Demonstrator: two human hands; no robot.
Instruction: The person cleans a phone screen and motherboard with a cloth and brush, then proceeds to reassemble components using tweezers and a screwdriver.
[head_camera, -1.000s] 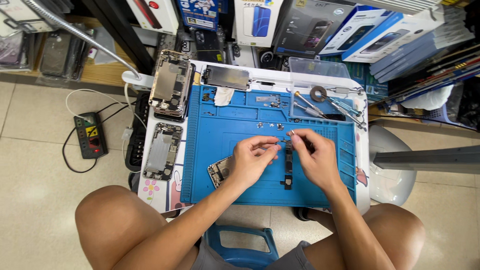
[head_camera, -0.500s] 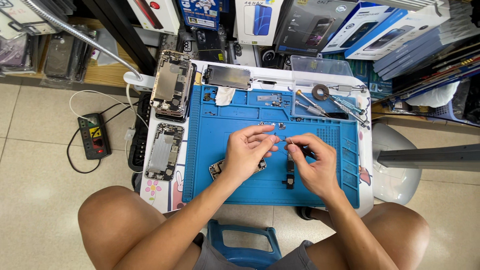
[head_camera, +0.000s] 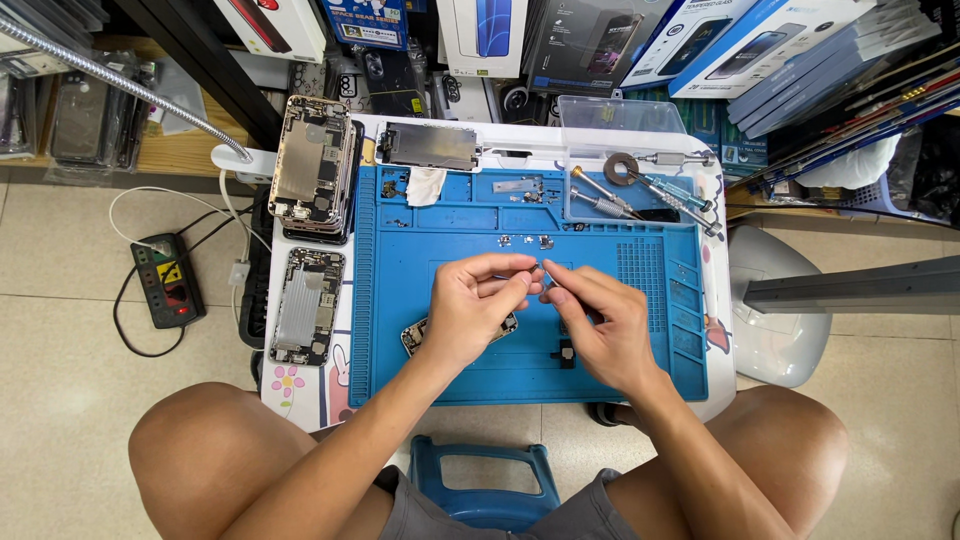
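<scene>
Both hands (head_camera: 540, 300) pinching tiny part betw. fingertips

Left hand (head_camera: 478, 305): palm down, forearm running up from the lower left, fingers curled inward, thumb and forefinger tips pinched together at the hand's right edge. Right hand (head_camera: 603, 322): forearm rising from the lower right, wrist bent inward, fingers (head_camera: 560, 278) gathered and pointing up-left. Fingertips of both hands meet, touching or nearly so. Bare thighs spread to either side below.
</scene>
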